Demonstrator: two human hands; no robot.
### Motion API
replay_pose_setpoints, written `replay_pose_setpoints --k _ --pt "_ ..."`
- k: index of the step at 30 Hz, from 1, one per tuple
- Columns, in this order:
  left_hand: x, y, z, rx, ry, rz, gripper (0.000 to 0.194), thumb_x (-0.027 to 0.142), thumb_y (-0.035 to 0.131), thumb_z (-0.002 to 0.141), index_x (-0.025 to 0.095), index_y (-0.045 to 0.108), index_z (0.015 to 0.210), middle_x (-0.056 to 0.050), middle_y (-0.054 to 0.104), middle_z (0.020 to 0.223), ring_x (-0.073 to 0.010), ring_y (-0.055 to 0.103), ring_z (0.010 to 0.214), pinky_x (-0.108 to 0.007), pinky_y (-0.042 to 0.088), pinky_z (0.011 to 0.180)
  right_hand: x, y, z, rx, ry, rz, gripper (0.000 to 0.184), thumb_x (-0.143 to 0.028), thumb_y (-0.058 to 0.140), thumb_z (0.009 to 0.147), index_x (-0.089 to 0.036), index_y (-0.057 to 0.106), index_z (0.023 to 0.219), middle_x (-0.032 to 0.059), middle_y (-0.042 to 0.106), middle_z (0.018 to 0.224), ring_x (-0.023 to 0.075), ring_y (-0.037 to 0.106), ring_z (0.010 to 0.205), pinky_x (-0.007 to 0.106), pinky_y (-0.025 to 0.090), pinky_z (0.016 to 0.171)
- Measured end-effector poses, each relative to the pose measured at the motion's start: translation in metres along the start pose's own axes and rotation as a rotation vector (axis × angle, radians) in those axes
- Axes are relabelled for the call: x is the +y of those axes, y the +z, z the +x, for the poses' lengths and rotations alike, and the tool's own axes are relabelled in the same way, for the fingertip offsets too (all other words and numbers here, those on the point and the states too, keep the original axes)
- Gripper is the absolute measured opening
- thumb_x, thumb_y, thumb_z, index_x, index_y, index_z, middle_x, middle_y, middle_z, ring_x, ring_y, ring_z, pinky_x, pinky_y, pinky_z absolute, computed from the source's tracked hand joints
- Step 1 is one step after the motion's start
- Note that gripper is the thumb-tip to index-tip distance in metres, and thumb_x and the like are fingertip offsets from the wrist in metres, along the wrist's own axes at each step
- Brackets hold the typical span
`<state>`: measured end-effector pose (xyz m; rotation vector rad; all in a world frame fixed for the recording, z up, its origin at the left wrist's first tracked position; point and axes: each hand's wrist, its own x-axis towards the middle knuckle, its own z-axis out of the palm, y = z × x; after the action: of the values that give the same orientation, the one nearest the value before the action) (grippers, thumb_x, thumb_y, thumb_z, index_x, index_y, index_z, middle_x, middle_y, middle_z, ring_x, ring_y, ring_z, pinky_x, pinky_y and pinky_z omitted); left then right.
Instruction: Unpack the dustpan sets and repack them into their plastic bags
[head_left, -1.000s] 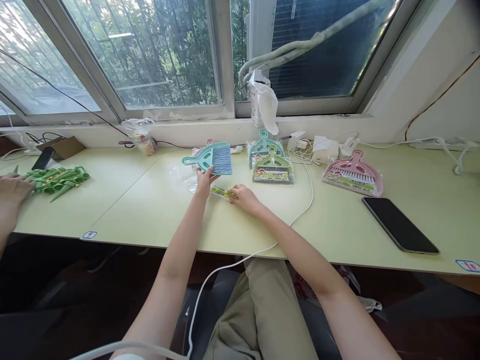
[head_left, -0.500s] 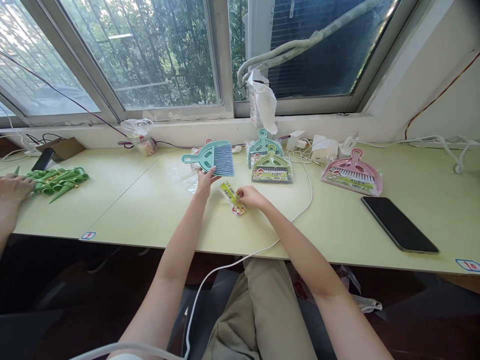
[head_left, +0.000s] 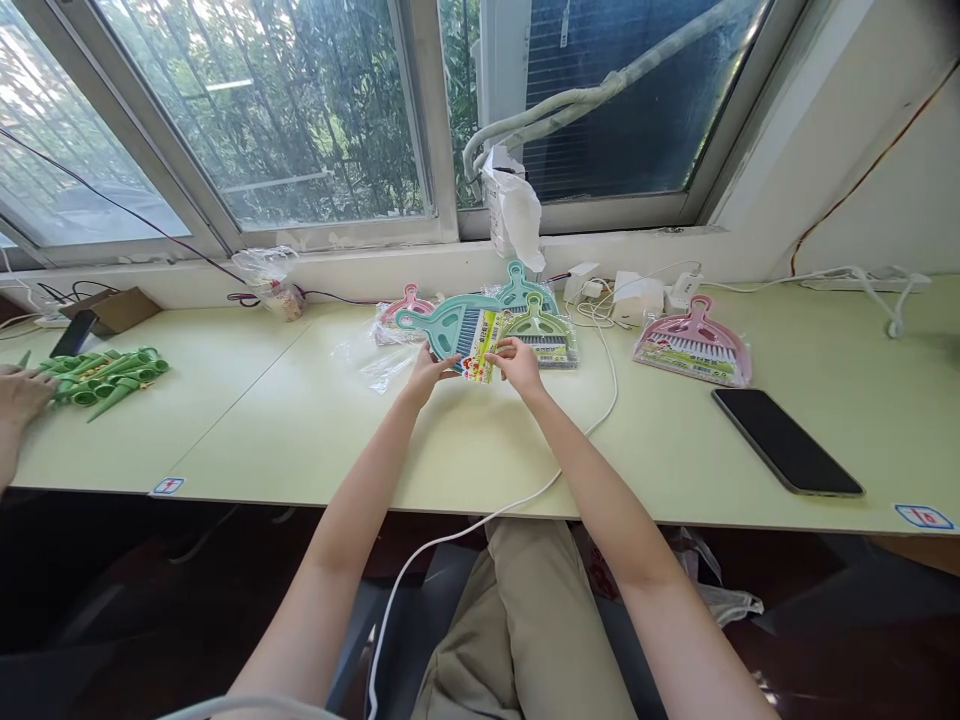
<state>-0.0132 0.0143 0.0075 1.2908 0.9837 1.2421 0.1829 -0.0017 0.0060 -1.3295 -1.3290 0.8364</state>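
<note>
My left hand [head_left: 433, 377] grips a teal dustpan and brush set [head_left: 442, 322] by its lower edge, raised over the table with the handle pointing left. A yellow-green and white printed card [head_left: 481, 345] lies across the bristle end of the set. My right hand [head_left: 517, 364] pinches the right edge of that card between thumb and fingers. Partly behind them stand a green dustpan set [head_left: 541, 330] and another teal set [head_left: 517, 287], both with clear wrapping. A pink dustpan set [head_left: 409, 300] lies behind on the left, partly covered by the held one.
Clear plastic wrapping [head_left: 382, 368] lies left of my hands. A wrapped pink set [head_left: 694, 345] and a black phone [head_left: 786, 440] are on the right. A white cable [head_left: 616, 385] crosses the table [head_left: 255, 440]. Another person's hand [head_left: 22, 395] touches green pieces [head_left: 112, 375] far left.
My right hand has lifted the card from near the table and brought it against the brush end of the teal set. My left hand has moved slightly right and lower with the set.
</note>
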Motion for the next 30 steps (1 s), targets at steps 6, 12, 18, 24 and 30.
replay_pose_setpoints --k 6,12,18,24,30 --pt "0.005 0.012 -0.005 -0.081 -0.009 0.004 0.061 0.034 0.083 0.067 0.022 0.047 0.115 -0.008 0.067 0.116 -0.0206 0.07 0.095 -0.039 0.06 0.081 -0.011 -0.003 -0.008 0.11 -0.083 -0.311 0.03 -0.041 0.068 0.082 -0.025 0.051 0.102 0.0002 0.074 0.082 0.0201 0.067 0.076 0.028 0.042 0.062" --pt "0.002 0.014 -0.005 -0.114 0.021 0.021 0.075 0.031 0.087 0.061 0.024 0.044 0.122 -0.008 0.067 0.116 -0.0247 0.069 0.1 -0.039 0.061 0.078 -0.009 -0.004 -0.007 0.108 -0.092 -0.417 0.029 -0.039 0.067 0.084 -0.025 0.049 0.103 0.0017 0.074 0.085 0.0223 0.068 0.081 0.03 0.041 0.064" --pt "0.001 0.014 -0.005 -0.086 0.036 0.039 0.074 0.029 0.087 0.058 0.022 0.047 0.12 -0.009 0.067 0.116 -0.0281 0.068 0.104 -0.042 0.061 0.079 -0.011 -0.004 -0.008 0.083 -0.065 -0.437 0.03 -0.039 0.068 0.084 -0.025 0.05 0.104 -0.0005 0.071 0.078 0.0224 0.067 0.077 0.03 0.041 0.064" --pt "-0.001 0.012 -0.001 -0.045 0.042 0.029 0.076 0.03 0.088 0.056 0.021 0.046 0.119 -0.009 0.068 0.112 -0.0276 0.068 0.101 -0.043 0.06 0.078 -0.005 -0.005 -0.005 0.243 -0.052 -0.283 0.04 -0.041 0.071 0.079 -0.022 0.052 0.109 0.0042 0.07 0.092 0.0208 0.065 0.082 0.031 0.046 0.071" --pt "0.002 0.016 -0.003 -0.021 0.049 0.024 0.079 0.032 0.088 0.056 0.023 0.046 0.122 -0.009 0.067 0.115 -0.0285 0.067 0.104 -0.046 0.059 0.082 0.009 0.0 0.008 0.105 0.042 0.255 0.062 -0.051 0.075 0.069 -0.019 0.057 0.119 0.0123 0.069 0.11 0.0224 0.066 0.09 0.031 0.053 0.067"
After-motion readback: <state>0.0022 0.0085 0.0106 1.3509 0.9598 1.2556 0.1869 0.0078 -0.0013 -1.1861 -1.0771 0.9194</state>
